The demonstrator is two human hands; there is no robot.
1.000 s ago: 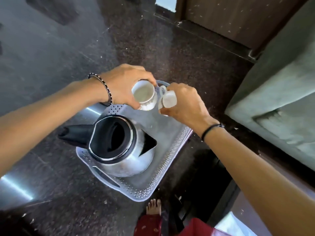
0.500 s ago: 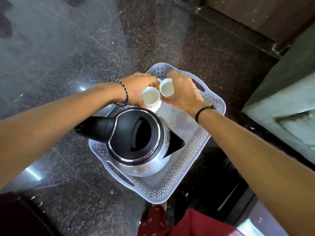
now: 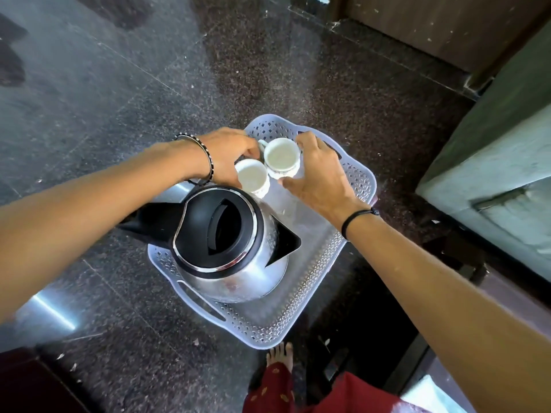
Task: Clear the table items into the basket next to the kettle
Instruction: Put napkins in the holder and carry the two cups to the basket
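A pale perforated plastic basket (image 3: pixel 323 281) sits on the dark speckled stone surface. A steel kettle (image 3: pixel 238 275) with a black lid and handle fills its near half. Two white cups stand upright, side by side, at the basket's far end. My left hand (image 3: pixel 226 156) grips the left cup (image 3: pixel 252 177) from the left side. My right hand (image 3: pixel 319 177) wraps thumb and fingers around the right cup (image 3: pixel 281 156), whose handle points left. Both cups look empty.
The dark stone surface (image 3: pixel 134 99) spreads left and beyond the basket. A grey-green block (image 3: pixel 501 150) rises at the right, with a brown wooden panel (image 3: pixel 432 28) behind it. My bare foot (image 3: pixel 278 356) and red clothing show below the basket.
Both hands have lowered the two cups from above the basket down into its far end. The cups, tilted before, now stand upright.
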